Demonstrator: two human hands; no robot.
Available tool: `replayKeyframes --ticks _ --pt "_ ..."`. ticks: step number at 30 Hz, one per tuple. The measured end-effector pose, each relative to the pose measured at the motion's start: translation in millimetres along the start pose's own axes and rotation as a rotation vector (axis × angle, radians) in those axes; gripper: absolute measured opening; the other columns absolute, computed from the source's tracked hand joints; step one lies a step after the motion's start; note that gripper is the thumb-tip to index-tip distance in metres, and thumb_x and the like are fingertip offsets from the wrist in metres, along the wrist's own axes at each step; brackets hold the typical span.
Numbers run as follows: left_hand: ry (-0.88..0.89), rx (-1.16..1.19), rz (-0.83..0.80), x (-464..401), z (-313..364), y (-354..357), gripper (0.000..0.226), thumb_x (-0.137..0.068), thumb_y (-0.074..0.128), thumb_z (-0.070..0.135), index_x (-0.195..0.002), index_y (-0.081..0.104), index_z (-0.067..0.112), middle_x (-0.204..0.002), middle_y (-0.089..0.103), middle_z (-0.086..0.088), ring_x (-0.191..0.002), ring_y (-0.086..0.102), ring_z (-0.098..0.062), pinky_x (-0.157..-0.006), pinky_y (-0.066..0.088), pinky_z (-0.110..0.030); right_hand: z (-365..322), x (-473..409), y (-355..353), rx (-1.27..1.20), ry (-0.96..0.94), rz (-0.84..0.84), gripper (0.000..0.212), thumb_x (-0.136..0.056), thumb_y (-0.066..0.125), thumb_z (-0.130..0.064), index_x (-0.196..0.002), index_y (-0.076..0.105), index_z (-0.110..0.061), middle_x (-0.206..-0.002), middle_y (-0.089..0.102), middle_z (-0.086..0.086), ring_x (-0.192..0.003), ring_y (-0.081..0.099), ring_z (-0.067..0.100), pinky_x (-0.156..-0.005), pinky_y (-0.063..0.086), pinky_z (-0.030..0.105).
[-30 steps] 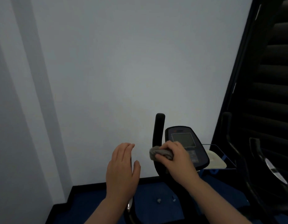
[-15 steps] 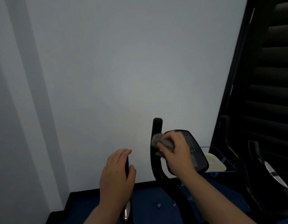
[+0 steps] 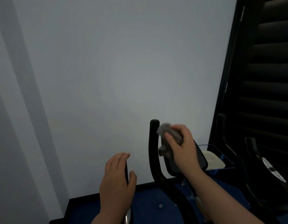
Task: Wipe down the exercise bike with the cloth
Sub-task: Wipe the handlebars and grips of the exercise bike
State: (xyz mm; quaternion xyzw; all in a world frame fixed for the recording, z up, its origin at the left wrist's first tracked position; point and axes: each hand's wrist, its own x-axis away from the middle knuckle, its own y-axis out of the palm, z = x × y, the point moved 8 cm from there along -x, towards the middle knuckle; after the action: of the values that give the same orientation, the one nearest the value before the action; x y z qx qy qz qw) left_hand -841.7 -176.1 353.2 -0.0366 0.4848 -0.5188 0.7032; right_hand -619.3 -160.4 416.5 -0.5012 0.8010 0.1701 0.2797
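From the head view, the right hand (image 3: 182,151) grips a crumpled grey cloth (image 3: 168,137) against the top of the exercise bike's console (image 3: 199,159), just beside the right handlebar (image 3: 153,143). The left hand (image 3: 116,180), fingers straight, rests on the left handlebar (image 3: 126,172). The wipe seems to be at the console; handlebars and frame likely remain. The bike is matte black, low in frame before a pale wall.

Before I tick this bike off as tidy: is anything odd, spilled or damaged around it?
Only small pale bits lying on the blue floor under the handlebars; too small to identify. Otherwise the right hand grips the grey cloth normally.
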Motion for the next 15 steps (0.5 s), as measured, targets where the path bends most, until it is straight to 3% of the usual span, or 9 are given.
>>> replayKeyframes --ticks 2,5,8,10,12,15 --pt "-0.003 -0.002 0.002 0 0 0 0.053 -0.083 0.067 0.011 -0.133 0.054 0.024 -0.132 0.051 0.011 -0.128 0.034 -0.004 -0.083 0.042 -0.023 -6 -15 9 -0.077 0.021 0.063 0.023 -0.093 0.062 -0.009 -0.113 0.064 -0.02 -0.115 0.057 0.006 -0.078 0.064 -0.004 -0.064 0.051 0.012" --pt "-0.013 -0.006 0.003 -1 -1 0 0.051 -0.085 0.065 0.012 -0.133 0.053 0.025 -0.133 0.05 0.012 -0.128 0.033 -0.003 -0.083 0.041 -0.023 18 -6 35 -0.167 0.184 0.049 0.035 -0.095 0.059 -0.012 -0.129 0.06 -0.02 -0.12 0.064 -0.005 -0.095 0.063 -0.006 -0.083 0.051 0.015" --pt "-0.023 -0.004 0.008 -1 -1 0 0.051 -0.084 0.066 0.012 -0.131 0.054 0.026 -0.132 0.051 0.011 -0.128 0.034 -0.004 -0.084 0.038 -0.023 48 19 37 -0.182 0.316 0.028 0.035 -0.095 0.06 -0.012 -0.13 0.06 -0.016 -0.12 0.067 -0.003 -0.108 0.062 0.003 -0.098 0.048 0.023" --pt "-0.026 -0.003 0.007 -1 0 0 0.05 -0.084 0.066 0.012 -0.131 0.055 0.025 -0.132 0.051 0.011 -0.128 0.033 -0.004 -0.082 0.038 -0.022 55 20 30 -0.206 0.377 -0.005 0.029 -0.093 0.061 -0.008 -0.121 0.065 -0.017 -0.112 0.071 0.003 -0.102 0.067 0.011 -0.092 0.053 0.027" --pt "-0.021 -0.008 0.001 -1 0 1 0.051 -0.084 0.066 0.012 -0.131 0.055 0.025 -0.131 0.051 0.012 -0.127 0.033 -0.003 -0.08 0.04 -0.022 46 6 20 -0.236 0.336 0.031 0.026 -0.093 0.06 -0.007 -0.114 0.068 -0.022 -0.102 0.074 -0.005 -0.095 0.069 0.009 -0.081 0.055 0.021" --pt "-0.016 -0.002 0.01 -1 1 0 0.051 -0.083 0.067 0.012 -0.131 0.055 0.025 -0.131 0.051 0.011 -0.126 0.034 -0.003 -0.08 0.04 -0.022 20 -15 23 -0.181 0.2 0.091 0.031 -0.095 0.059 -0.01 -0.125 0.064 -0.015 -0.116 0.068 0.001 -0.107 0.064 0.012 -0.092 0.052 0.027"
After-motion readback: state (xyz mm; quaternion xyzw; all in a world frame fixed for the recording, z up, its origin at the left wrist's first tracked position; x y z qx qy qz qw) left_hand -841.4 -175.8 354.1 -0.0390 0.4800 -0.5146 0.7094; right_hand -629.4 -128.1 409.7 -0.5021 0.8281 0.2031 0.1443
